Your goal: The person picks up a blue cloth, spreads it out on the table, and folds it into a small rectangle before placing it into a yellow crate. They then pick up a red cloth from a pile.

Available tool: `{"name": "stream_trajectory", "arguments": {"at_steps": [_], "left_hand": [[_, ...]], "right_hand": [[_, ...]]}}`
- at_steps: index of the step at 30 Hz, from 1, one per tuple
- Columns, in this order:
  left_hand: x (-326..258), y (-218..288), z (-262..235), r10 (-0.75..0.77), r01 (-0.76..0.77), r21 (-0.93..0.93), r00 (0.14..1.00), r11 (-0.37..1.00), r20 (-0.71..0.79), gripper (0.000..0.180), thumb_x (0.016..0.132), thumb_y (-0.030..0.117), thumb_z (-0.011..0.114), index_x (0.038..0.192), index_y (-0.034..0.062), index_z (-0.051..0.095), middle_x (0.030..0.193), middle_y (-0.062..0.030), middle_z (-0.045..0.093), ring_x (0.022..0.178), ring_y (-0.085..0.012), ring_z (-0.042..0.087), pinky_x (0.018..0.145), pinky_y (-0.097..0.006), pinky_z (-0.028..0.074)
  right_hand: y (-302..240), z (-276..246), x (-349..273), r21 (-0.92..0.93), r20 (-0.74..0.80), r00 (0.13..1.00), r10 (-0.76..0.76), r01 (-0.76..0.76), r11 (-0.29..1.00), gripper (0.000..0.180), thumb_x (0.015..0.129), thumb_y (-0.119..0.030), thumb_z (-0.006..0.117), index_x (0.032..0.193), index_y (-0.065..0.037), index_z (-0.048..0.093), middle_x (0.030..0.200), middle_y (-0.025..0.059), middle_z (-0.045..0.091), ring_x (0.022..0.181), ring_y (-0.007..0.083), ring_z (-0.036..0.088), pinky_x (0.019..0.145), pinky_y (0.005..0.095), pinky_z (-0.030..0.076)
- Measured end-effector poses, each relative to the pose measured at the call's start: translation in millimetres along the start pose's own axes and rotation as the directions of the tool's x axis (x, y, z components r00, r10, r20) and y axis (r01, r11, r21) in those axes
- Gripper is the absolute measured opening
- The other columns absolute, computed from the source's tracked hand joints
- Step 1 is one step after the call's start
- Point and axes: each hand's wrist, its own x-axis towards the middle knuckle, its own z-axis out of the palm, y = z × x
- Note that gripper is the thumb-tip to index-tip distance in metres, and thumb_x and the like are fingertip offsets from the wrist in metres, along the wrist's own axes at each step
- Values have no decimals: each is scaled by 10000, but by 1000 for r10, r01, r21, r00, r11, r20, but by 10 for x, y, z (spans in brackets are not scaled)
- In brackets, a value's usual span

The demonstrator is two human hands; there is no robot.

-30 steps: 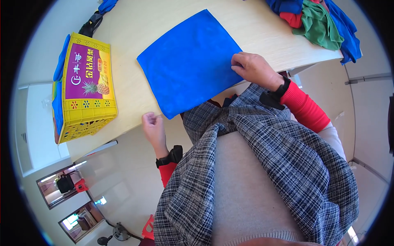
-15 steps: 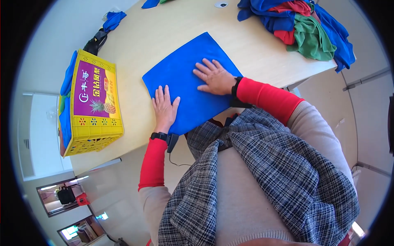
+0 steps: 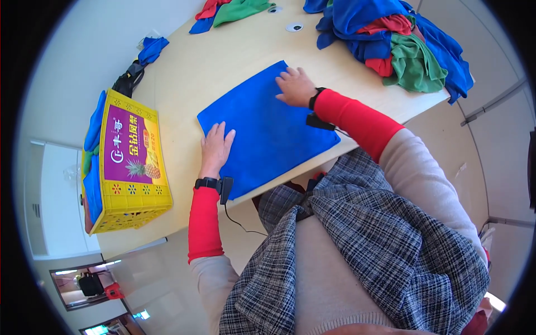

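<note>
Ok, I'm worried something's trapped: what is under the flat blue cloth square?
The pale wood-toned tabletop shows around the flat blue cloth square, which appears to lie on it. The left hand and right hand cover parts of its edges. Anything beneath is hidden.

A cloth point(image 3: 268, 142) lies on the table point(image 3: 240, 50); a crate point(image 3: 137, 199) to its left; a fabric heap point(image 3: 371, 42) behind, right.

Printed lettering point(image 3: 117, 133) – white and yellow – runs across the purple-and-yellow label point(image 3: 131, 153) on the yellow crate point(image 3: 134, 204).
</note>
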Motion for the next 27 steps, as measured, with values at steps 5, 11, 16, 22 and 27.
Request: {"name": "stream_trajectory", "arguments": {"at_steps": [5, 11, 16, 22, 27], "left_hand": [[645, 206, 59, 146, -122, 138, 974, 983, -175, 601, 1035, 440, 488, 1531, 111, 401, 1595, -175, 367, 1482, -342, 325, 1187, -567, 244], [1030, 149, 417, 117, -94, 117, 971, 989, -207, 601, 1039, 455, 458, 1542, 132, 392, 1607, -139, 361, 1499, -332, 296, 1192, -584, 216], [963, -43, 453, -83, 98, 62, 972, 993, -218, 629, 1040, 522, 394, 1551, 156, 382, 1619, -126, 345, 1519, -324, 252, 1198, -598, 186], [980, -163, 433, -203, 231, 74, 940, 970, -274, 659, 1044, 580, 336, 1566, 179, 349, 1617, -122, 340, 1510, -319, 265, 1184, -610, 198], [762, -248, 380, -347, 356, -6, 907, 935, -239, 679, 1036, 584, 343, 1565, 158, 346, 1620, -132, 326, 1510, -326, 262, 1173, -616, 225]], "right_hand": [[-531, 255, 494, 196, -321, 944, -73, 142, 970, 618, 981, -506, 506, 1444, -97, 511, 1507, 132, 476, 1448, 354, 351, 1181, 564, 259], [-618, 471, 745, 253, -345, 939, 1, 92, 963, 638, 998, -526, 459, 1476, -103, 480, 1548, 120, 434, 1480, 347, 308, 1206, 547, 221], [-220, 468, 750, 211, -287, 953, 94, -33, 977, 651, 1017, -525, 423, 1513, -102, 429, 1574, 115, 398, 1497, 324, 285, 1226, 495, 198], [166, 494, 620, 232, -308, 930, 199, -130, 964, 646, 1024, -514, 415, 1518, -98, 416, 1581, 113, 384, 1494, 312, 291, 1221, 480, 212], [391, 519, 383, 224, -294, 921, 256, -194, 955, 642, 1027, -507, 405, 1518, -95, 407, 1589, 111, 365, 1489, 317, 297, 1206, 489, 234]]}}
